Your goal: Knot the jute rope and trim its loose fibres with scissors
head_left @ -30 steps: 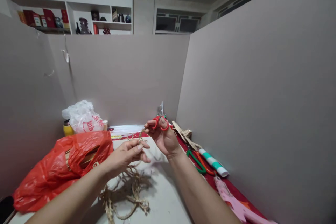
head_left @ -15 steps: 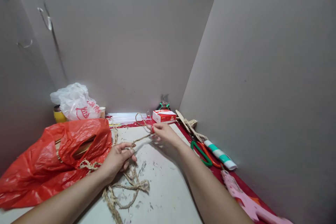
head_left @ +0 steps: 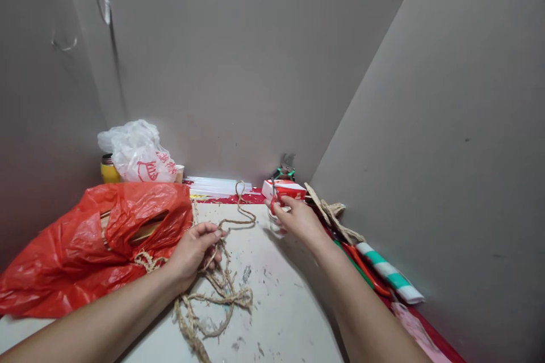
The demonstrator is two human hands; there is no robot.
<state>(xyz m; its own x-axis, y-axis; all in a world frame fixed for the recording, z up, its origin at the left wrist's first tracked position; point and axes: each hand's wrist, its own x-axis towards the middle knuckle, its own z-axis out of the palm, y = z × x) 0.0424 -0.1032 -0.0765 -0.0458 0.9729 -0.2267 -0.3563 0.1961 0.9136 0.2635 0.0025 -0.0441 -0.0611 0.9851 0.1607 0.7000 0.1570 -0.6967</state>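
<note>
My left hand (head_left: 199, 252) pinches a tan twisted straw rope (head_left: 237, 221) between thumb and fingers. One thin end of the rope curls up and away beyond my fingertips toward the back of the white board. Below the hand, more rope lies in loose loops with a knotted, frayed tuft (head_left: 243, 298). To the right, my right hand (head_left: 298, 221) is closed on small scissors with red handles (head_left: 273, 205), their dark blades pointing up in front of a red and white box (head_left: 286, 189). A gap separates the right hand from the rope.
A red plastic bag (head_left: 63, 261) with straw pieces lies left. Behind it stand a white plastic bag (head_left: 138, 153) and a yellow jar (head_left: 109, 171). Clear sticks (head_left: 217, 186) and green-handled pliers (head_left: 285, 169) line the back; a green-striped roll (head_left: 389, 272) lies right. Grey partitions surround the board (head_left: 281, 295).
My right hand has moved right, away from the rope, with the scissors. The rope stretch between the hands has gone slack and curls on the board. The view has tilted down.
</note>
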